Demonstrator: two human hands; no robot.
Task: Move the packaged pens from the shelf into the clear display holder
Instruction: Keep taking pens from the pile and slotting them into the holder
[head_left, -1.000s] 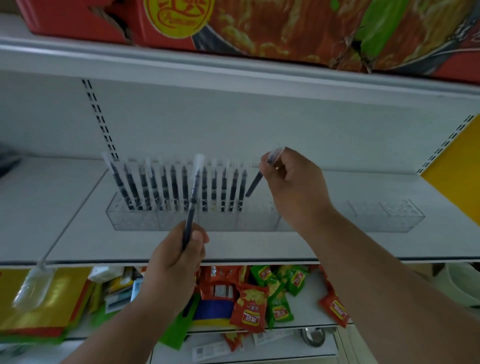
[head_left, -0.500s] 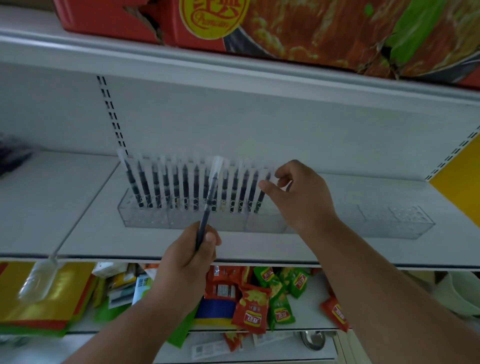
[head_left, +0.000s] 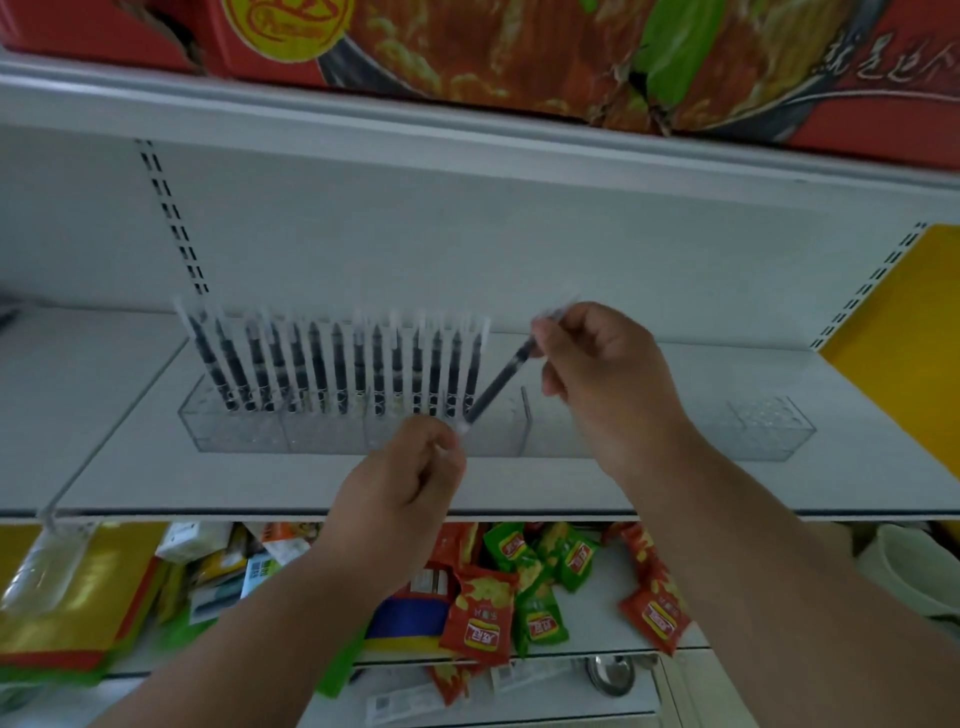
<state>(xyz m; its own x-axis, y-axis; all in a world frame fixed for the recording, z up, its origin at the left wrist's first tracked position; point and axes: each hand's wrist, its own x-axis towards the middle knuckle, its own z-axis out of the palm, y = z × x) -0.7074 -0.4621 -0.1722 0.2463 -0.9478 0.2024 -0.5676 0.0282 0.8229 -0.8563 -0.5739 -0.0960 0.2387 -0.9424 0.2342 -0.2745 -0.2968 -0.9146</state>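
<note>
A long clear display holder (head_left: 613, 441) lies along the white shelf (head_left: 260, 488). Several packaged black pens (head_left: 338, 364) stand upright in a row in its left half; its right half holds none. One more packaged pen (head_left: 501, 382) is slanted just right of that row, its lower end at the holder's top. My right hand (head_left: 608, 374) pinches the pen's upper end. My left hand (head_left: 410, 478) is below it, fingers curled, pinching the wrapper's lower tip.
A red printed carton (head_left: 467, 47) sits on the shelf above. The lower shelf carries red and green snack packets (head_left: 524, 587) and yellow packs (head_left: 78, 597). A yellow panel (head_left: 904, 332) borders the shelf on the right.
My right hand let go of its earlier pen, which now stands in the row, and took the upper end of the pen my left hand carried. That pen moved right, to the row's end.
</note>
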